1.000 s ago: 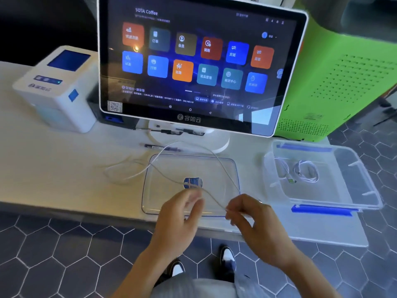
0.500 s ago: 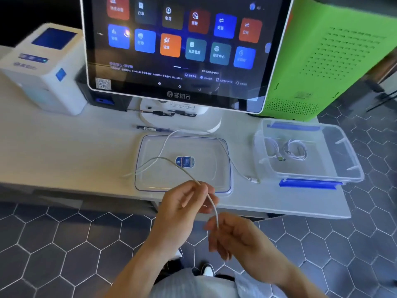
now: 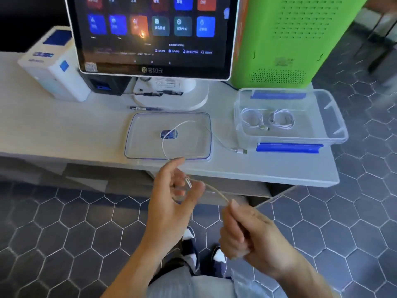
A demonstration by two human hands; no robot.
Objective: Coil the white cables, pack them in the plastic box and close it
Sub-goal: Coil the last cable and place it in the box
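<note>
l hand [image 3: 171, 196] fingers loosely curled round the white cable [image 3: 165, 147], a loop over them. r hand [image 3: 247, 229] clenched, pinching same cable w/ thumb + fingertips. rest of cable trails over the lid [image 3: 137, 147] on the table [image 3: 64, 134]. 2 coiled cables [image 3: 268, 120] sit in the plastic box [image 3: 335, 130].

Both hands draw back from the table edge as the left hand [image 3: 171, 196] gathers a loop of white cable [image 3: 165, 145] and the right hand [image 3: 247, 229] pulls the strand taut, shortening the slack across the lid [image 3: 137, 134].
</note>
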